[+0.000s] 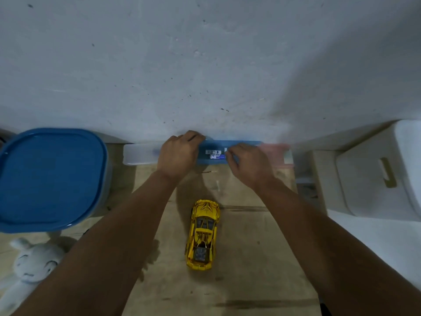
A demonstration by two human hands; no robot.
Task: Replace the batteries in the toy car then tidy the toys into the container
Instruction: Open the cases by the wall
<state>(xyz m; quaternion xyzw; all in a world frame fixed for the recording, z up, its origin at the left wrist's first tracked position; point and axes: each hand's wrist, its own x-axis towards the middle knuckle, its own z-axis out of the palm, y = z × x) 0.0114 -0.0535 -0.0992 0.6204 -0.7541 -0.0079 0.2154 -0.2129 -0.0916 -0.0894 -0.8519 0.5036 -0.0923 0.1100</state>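
Toy car point(203, 234) on worktop point(250, 258), centre, nose toward wall point(205, 53). Behind it, against wall: long flat box point(211, 153), both hands on it, left hand point(178, 153) & right hand point(249, 164). Lidded container point(51, 179) far left. Plush toy point(29, 267) in front of container, near edge. Bin w/ lid point(373, 174) on right.

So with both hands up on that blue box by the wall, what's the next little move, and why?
Probably draw the blue box back from the wall toward the yellow toy car. The left hand and right hand are both on it, and the car sits untouched on the wooden board between the arms.
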